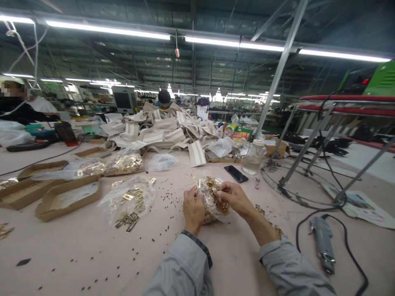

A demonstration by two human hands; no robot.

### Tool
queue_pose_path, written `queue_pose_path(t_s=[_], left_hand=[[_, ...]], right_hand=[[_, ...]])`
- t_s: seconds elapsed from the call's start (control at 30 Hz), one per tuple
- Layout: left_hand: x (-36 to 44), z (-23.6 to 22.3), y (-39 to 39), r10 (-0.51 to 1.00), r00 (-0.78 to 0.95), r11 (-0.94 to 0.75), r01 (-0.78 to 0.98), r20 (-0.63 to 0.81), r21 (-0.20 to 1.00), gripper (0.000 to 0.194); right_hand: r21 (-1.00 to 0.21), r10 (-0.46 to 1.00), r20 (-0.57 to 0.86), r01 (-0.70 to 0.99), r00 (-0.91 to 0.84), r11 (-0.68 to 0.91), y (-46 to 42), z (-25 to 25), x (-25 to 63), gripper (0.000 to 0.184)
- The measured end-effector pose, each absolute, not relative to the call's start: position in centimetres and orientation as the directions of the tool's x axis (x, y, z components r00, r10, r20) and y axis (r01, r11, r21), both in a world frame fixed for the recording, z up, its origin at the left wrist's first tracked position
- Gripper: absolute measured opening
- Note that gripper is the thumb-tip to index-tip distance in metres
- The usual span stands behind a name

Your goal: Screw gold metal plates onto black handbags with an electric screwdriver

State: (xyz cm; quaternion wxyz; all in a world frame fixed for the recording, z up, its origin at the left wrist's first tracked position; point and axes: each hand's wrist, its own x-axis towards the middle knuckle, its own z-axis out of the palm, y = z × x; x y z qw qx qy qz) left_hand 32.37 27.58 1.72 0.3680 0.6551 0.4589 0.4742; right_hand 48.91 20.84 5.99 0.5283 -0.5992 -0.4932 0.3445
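Clear plastic bag (206, 207) filled with small gold metal pieces, on a pale pinkish table (108, 259), between the person's two hands. Take the bag as the centre of a clock, with twelve pointing away from the person. The left hand (194, 207), at nine o'clock, grips the bag's near side between thumb and fingers. The right hand (236, 197), at three o'clock, has its fingers bent against the gold pieces at the top; whether it pinches one, I cannot tell. Farther out at nine o'clock, gold rectangular frames (128, 220) lie on flattened plastic, with an open cardboard tray (69, 201) beyond. At eleven o'clock rises a heap of pale fabric pieces (163, 127). Between one and two o'clock lie a black phone (236, 174) and, past it, a jar of liquid (253, 158). Between three and four o'clock lies a grey corded tool (322, 242).
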Motion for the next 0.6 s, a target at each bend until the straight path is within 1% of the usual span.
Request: queue_pose_path(t_s=[0.1, 0.23, 0.33, 0.37, 0.43, 0.53, 0.6], left_hand=[[32.4, 1.8, 27.6, 0.949, 0.126, -0.312, 0.259, 0.289, 0.914, 0.038], [32.4, 2.0, 27.4, 0.95, 0.113, -0.312, 0.273, 0.292, 0.91, 0.039], [32.3, 2.1, 27.4, 0.951, 0.108, -0.309, 0.288, 0.29, 0.906, 0.036], [32.3, 2.1, 27.4, 0.95, 0.109, -0.313, 0.292, 0.294, 0.904, 0.035], [32.4, 2.0, 27.4, 0.945, 0.11, -0.327, 0.297, 0.308, 0.897, 0.033], [32.4, 1.6, 27.7, 0.94, 0.116, -0.341, 0.29, 0.321, 0.894, 0.033], [32.5, 1.4, 27.8, 0.94, 0.121, -0.341, 0.274, 0.32, 0.899, 0.035]], right_hand=[[-0.925, 0.942, 0.139, 0.379, 0.305, 0.014, 20.7, 5.9, 48.9, 0.023], [-0.784, 0.939, 0.206, 0.621, 0.274, -0.01, 20.3, 5.8, 48.0, 0.014], [-0.717, 0.927, 0.256, 0.697, 0.275, -0.009, 20.3, 5.6, 47.4, 0.01], [-0.721, 0.921, 0.259, 0.693, 0.292, -0.017, 20.4, 5.6, 47.3, 0.01], [-0.772, 0.913, 0.238, 0.635, 0.331, -0.029, 20.6, 5.7, 47.5, 0.013], [-0.891, 0.924, 0.183, 0.454, 0.335, 0.012, 20.5, 6.5, 48.6, 0.023], [-0.932, 0.944, 0.152, 0.361, 0.292, 0.039, 20.0, 7.4, 50.0, 0.031]])
